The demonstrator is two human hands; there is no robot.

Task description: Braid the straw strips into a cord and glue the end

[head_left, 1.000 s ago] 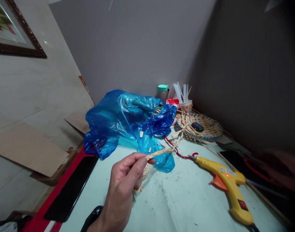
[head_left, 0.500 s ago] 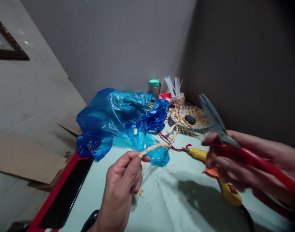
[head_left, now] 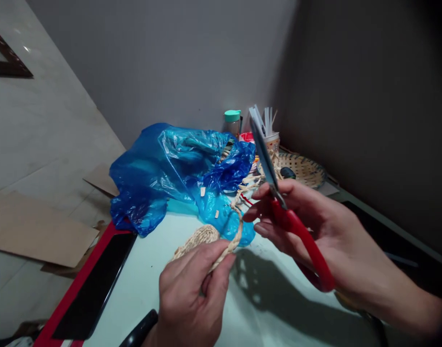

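Between the thumb and fingers of my left hand (head_left: 195,289) a pale braided straw cord (head_left: 236,236) is pinched, its loose strands trailing up toward the back of the table. A flat coil of the same braid (head_left: 202,237) shows just behind that hand. My right hand (head_left: 311,231) is closed around red-handled scissors (head_left: 303,243), whose blades point upward and look shut. The fingertips of my right hand are close to the cord; I cannot tell whether they touch it.
A crumpled blue plastic bag (head_left: 184,164) lies at the back left. Behind it stand a green-lidded jar (head_left: 232,121) and a cup of white sticks (head_left: 272,141). A woven basket (head_left: 307,168) holds a dark spool (head_left: 287,173). A black phone-like slab (head_left: 98,284) lies along the left edge.
My right hand has brought the scissors leftward, toward the cord. My left hand has turned and shifted slightly right, and the coil of braid now shows behind it.
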